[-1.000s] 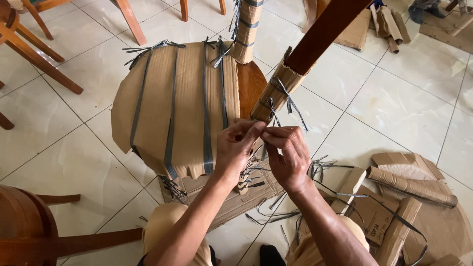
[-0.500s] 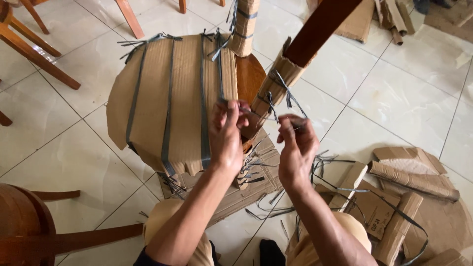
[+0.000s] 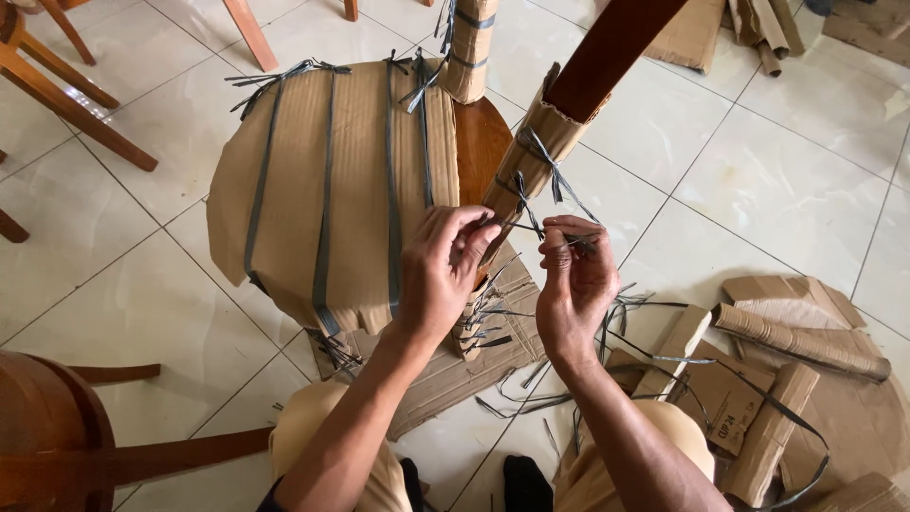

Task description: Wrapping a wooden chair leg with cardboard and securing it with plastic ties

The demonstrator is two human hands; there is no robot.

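Furniture workshop, wooden chairs point(image 3: 66, 85), cardboard wrappings point(image 3: 801, 343)

Strap point(image 3: 531, 226) ends perhaps pinched, hidden by fingers point(image 3: 565, 248); chair leg point(image 3: 607, 52) cut off.

Brown cardboard wrapping point(image 3: 322, 180) strapped with grey bands point(image 3: 327, 190) covers the seat.

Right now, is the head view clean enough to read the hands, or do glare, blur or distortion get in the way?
Head view: both hands sharp, left hand and right hand pinching a grey strap at the cardboard-wrapped leg; soft daylight, mild sheen on the tile floor at upper right, no harsh glare; wide-angle bending toward the edges.
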